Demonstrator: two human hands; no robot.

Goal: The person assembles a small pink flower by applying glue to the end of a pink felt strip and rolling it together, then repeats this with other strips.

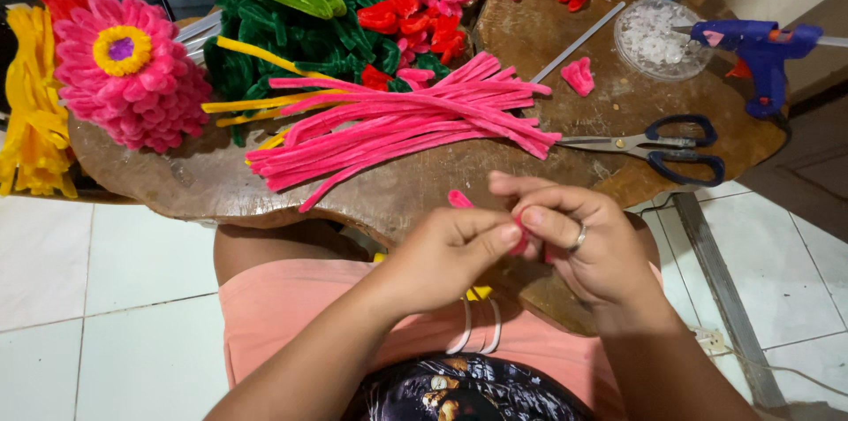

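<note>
Both my hands meet just below the table's near edge, pinching one short pink pipe cleaner piece (460, 200). My left hand (446, 251) grips it from the left, thumb and fingers closed on it. My right hand (587, 240), with a ring on one finger, holds the other end, fingers curled around it. One end of the piece sticks up between the hands; the rest is hidden in the fingers. A pile of long pink pipe cleaners (402, 125) lies on the wooden table (565, 50) just beyond my hands.
Scissors (658, 147) lie to the right, a blue glue gun (760, 50) and a clear dish (654, 37) farther back. A finished pink flower (128, 68), yellow pieces (31, 98), green pieces (291, 23), and red and pink petals (415, 10) crowd the back.
</note>
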